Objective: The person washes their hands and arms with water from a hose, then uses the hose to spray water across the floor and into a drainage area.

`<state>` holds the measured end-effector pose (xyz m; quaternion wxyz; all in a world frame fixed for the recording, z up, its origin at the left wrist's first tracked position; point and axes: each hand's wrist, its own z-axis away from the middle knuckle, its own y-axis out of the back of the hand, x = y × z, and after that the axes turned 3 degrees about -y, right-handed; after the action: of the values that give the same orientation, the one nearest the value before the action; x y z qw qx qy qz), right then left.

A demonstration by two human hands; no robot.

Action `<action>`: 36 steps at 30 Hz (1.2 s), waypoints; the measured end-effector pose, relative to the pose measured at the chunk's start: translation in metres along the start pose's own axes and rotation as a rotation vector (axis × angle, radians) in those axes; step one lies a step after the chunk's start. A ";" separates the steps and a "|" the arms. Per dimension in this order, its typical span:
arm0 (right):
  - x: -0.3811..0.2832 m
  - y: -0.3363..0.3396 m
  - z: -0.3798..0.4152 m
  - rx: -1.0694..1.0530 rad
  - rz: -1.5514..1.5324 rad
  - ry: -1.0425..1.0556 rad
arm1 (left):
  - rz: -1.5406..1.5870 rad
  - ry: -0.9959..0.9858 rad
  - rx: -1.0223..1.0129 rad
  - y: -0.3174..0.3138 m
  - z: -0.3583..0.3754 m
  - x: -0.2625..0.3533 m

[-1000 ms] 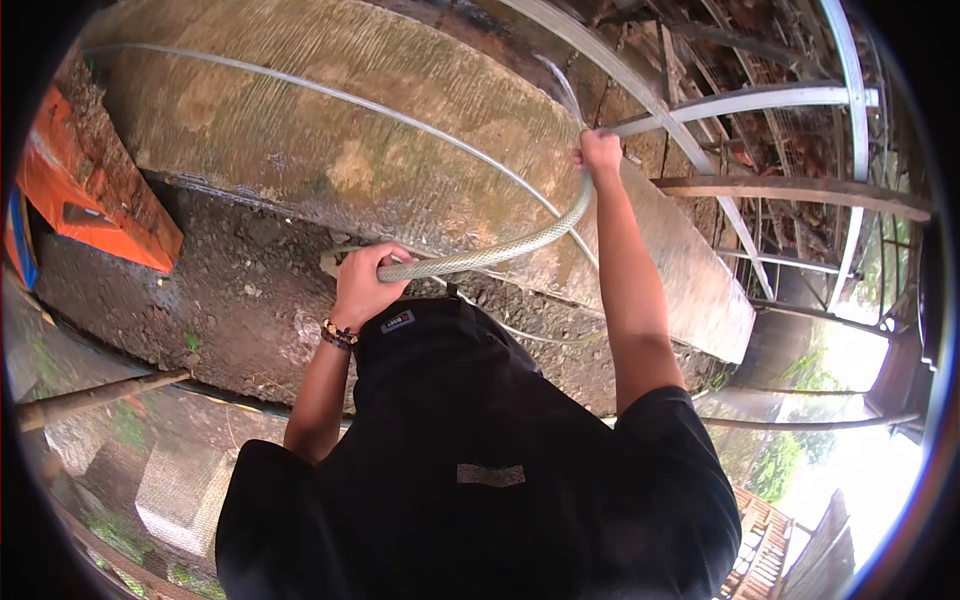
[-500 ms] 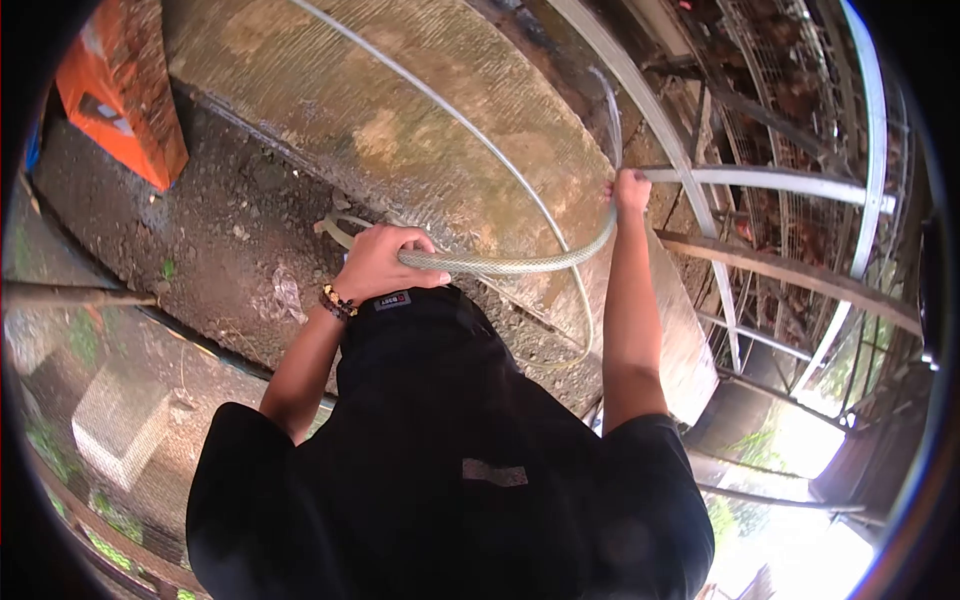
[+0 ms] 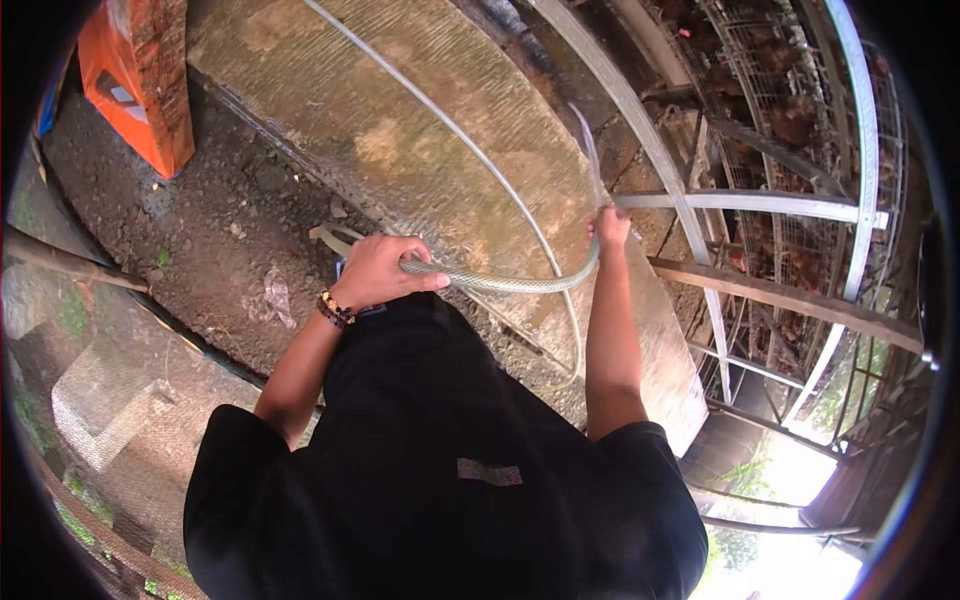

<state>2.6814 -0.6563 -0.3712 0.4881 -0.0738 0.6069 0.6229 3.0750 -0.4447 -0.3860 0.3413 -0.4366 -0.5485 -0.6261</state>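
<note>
A pale, braided hose point(image 3: 520, 284) sags in a curve between my two hands in front of my black shirt. My left hand point(image 3: 385, 270), with a beaded bracelet at the wrist, is wrapped round it near my waist. Further right and forward, my right hand point(image 3: 610, 226) grips the hose, and water point(image 3: 588, 145) sprays forward from there. A thinner-looking stretch of hose point(image 3: 450, 125) runs across the concrete slab and loops back below the held part. Behind my left hand a short piece of hose sticks out to the left.
A wet concrete slab point(image 3: 300, 110) lies ahead, with bare soil point(image 3: 225, 225) to its left. An orange object point(image 3: 135, 95) stands at the upper left. Metal bars point(image 3: 770, 203), a wooden beam point(image 3: 790, 298) and wire cages point(image 3: 770, 100) with brown birds are at the right.
My right hand has moved a little down and left with the hose, and the spray has shifted left. My left hand has moved slightly down, still gripping. The view has shifted a little.
</note>
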 end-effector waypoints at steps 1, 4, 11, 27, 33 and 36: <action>0.004 0.001 -0.001 0.000 -0.020 -0.008 | -0.006 0.002 0.006 -0.003 0.001 0.000; 0.007 0.005 0.000 -0.031 0.002 -0.001 | -0.010 -0.001 0.016 -0.006 0.003 0.005; 0.020 0.015 -0.002 0.037 0.060 -0.069 | -0.024 0.023 0.006 -0.012 0.007 0.006; 0.000 -0.005 0.018 -0.025 -0.006 0.046 | -0.022 0.021 0.012 0.006 0.011 0.004; -0.004 -0.011 0.019 -0.043 -0.012 0.019 | -0.021 0.073 -0.051 0.018 0.007 0.006; -0.001 -0.013 0.017 -0.026 -0.035 0.020 | -0.024 0.080 -0.053 0.022 0.007 0.005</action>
<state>2.7000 -0.6455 -0.3751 0.4921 -0.0970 0.6020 0.6214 3.0938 -0.4413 -0.3731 0.3435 -0.4138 -0.5227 -0.6614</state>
